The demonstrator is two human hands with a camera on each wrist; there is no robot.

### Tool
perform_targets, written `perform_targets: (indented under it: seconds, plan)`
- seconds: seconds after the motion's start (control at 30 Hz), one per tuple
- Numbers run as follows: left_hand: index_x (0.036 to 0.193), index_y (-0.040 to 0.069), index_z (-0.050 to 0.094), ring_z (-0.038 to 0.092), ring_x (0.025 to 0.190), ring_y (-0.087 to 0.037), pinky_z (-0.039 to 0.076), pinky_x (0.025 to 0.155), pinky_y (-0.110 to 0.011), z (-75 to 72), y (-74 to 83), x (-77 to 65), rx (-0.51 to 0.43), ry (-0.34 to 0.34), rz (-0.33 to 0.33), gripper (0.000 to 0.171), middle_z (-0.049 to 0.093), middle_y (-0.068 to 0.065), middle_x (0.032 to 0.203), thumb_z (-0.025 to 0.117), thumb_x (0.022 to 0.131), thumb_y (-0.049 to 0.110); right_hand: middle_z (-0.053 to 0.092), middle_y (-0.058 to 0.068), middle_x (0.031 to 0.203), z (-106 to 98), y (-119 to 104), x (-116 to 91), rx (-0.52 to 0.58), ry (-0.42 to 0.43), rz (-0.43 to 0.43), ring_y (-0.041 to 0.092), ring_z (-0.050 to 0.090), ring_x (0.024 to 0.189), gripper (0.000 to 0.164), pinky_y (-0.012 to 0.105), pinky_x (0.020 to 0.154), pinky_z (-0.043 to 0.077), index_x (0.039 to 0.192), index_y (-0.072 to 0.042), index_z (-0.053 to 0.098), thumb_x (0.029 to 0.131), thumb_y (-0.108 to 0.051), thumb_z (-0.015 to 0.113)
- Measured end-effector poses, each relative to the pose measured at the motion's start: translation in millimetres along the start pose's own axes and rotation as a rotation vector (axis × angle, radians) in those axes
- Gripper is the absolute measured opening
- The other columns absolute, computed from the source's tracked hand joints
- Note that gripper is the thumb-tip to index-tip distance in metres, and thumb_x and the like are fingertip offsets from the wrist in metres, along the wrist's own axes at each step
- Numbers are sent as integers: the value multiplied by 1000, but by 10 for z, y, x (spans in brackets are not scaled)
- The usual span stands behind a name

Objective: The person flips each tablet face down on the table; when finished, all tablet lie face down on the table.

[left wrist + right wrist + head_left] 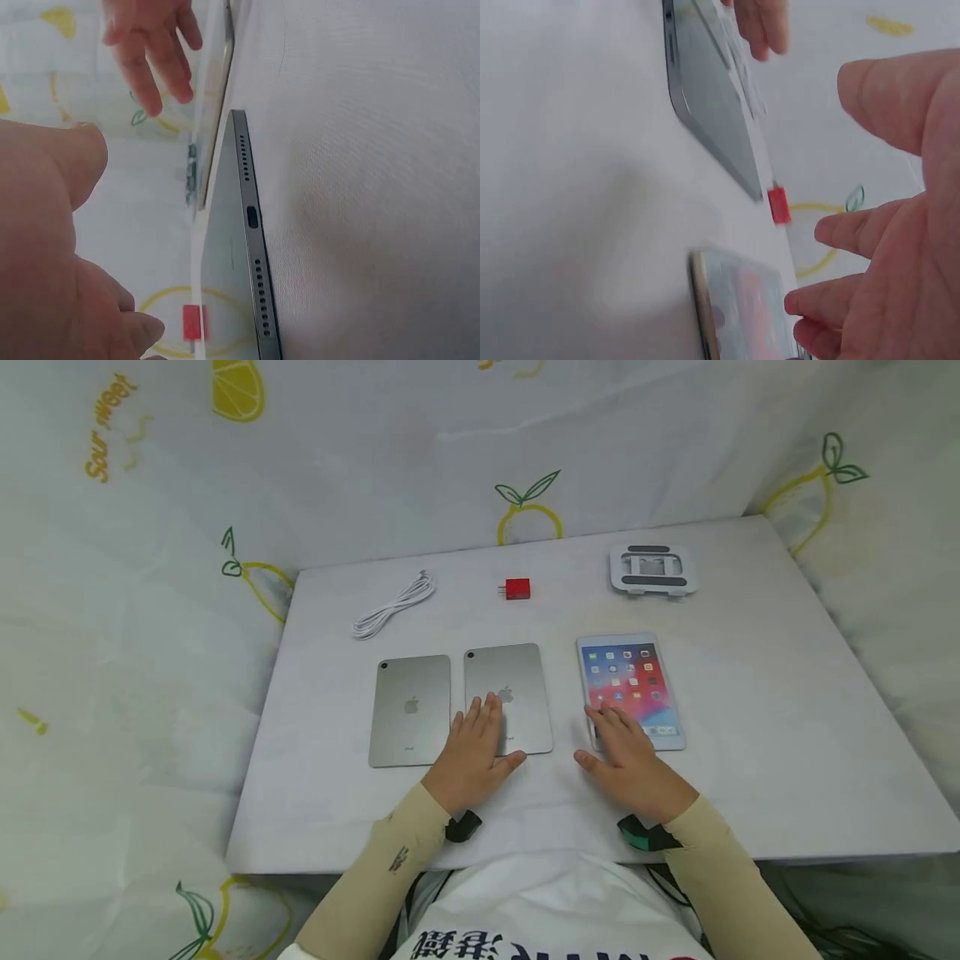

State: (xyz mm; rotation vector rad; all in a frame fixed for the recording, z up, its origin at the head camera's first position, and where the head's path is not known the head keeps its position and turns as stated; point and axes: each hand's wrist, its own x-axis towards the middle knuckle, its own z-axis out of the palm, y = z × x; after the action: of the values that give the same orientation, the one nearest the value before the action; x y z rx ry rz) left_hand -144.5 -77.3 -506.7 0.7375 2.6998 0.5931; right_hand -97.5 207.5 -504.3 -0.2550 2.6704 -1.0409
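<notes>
Two silver tablets lie back up side by side, the left one (408, 710) and the middle one (517, 685). To their right is a white-framed tablet (630, 681) with its screen lit, showing app icons. My left hand (472, 764) hovers with spread fingers over the lower left of the middle tablet, holding nothing. In the left wrist view a silver tablet's edge (253, 225) shows a port and speaker holes. My right hand (633, 768), fingers extended, is over the lower left of the lit tablet (739, 307), and the right wrist view shows its palm above the table.
A bundled white cable (393, 606) lies at the back left of the white table (787, 735). A red plug adapter (517, 589) sits at the back middle. Behind the lit tablet is a folded white and grey stand (652, 569). A fruit-printed white cloth (375, 468) hangs behind.
</notes>
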Motion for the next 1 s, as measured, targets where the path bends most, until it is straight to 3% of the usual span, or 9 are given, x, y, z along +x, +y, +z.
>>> perform_targets:
  seconds: [0.3, 0.53, 0.67, 1.0]
  plan:
    - [171, 5, 11, 1, 164, -27, 1, 130, -50, 36, 213, 207, 94, -116, 98, 88, 8, -10, 178, 44, 111, 60, 8, 39, 169, -245, 289, -83, -12, 71, 165, 60, 4, 153, 89, 88, 108, 17, 169, 1, 16, 108, -46, 59]
    - [171, 6, 16, 6, 164, -27, 2, 130, -47, 115, 415, 403, 165, -176, 170, 88, 17, -10, 177, 38, 110, 65, 5, 48, 164, -219, 442, -124, -48, 147, 242, 66, 5, 149, 97, 85, 111, 13, 164, 13, 3, 108, -42, 59]
    - [171, 7, 18, 7, 163, -28, 3, 130, -47, 131, 542, 496, 188, -216, 189, 89, 19, -9, 177, 34, 109, 68, 5, 45, 166, -202, 461, -116, -30, 167, 284, 64, 6, 150, 100, 88, 108, 18, 165, 11, -2, 108, -46, 57]
    - [172, 11, 21, 10, 163, -29, 5, 130, -50, 220, 737, 645, 256, -267, 228, 88, 20, -5, 177, 33, 108, 71, 13, 44, 165, -233, 444, -145, -9, 192, 275, 66, 11, 148, 95, 87, 110, 15, 166, 10, 2, 109, -42, 58]
